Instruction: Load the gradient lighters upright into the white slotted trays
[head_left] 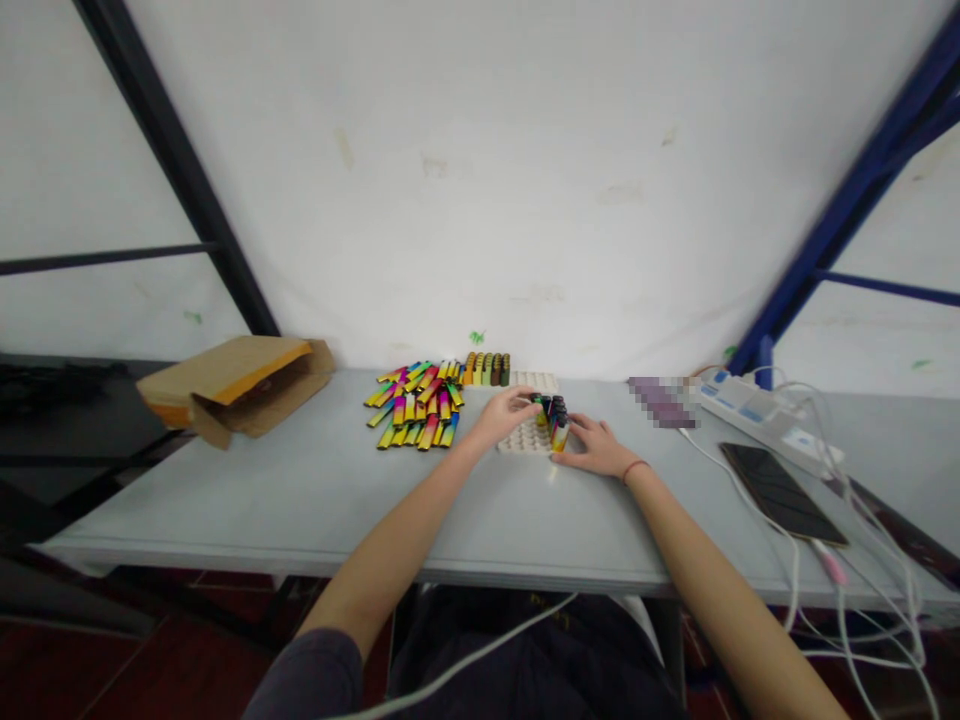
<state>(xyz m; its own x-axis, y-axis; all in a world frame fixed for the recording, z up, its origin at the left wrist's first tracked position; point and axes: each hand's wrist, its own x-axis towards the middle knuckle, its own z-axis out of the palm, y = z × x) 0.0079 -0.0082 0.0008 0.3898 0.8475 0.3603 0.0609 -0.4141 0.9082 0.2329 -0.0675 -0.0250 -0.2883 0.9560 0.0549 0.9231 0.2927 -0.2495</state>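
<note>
A white tray (523,438) with rows of holes lies on the table in front of me. At its right side stand several shiny lighter-shaped tubes (559,434) with black tops, upright in a column. My left hand (507,412) is over the tray, thumb and fingers closed around a green-yellow lighter-shaped tube (540,412) beside that column. From the right, my right hand (600,447) rests against the nearest upright tubes, thumb and forefinger apart on either side of the front one. A pile of shiny rainbow tubes (420,408) lies flat left of my left hand.
Behind the tray, more tubes (486,369) stand in rows beside a second white tray (536,381) near the wall. An open cardboard box (240,385) lies at the left. On the right are a phone (780,490), a power strip (772,420) and loose white cables.
</note>
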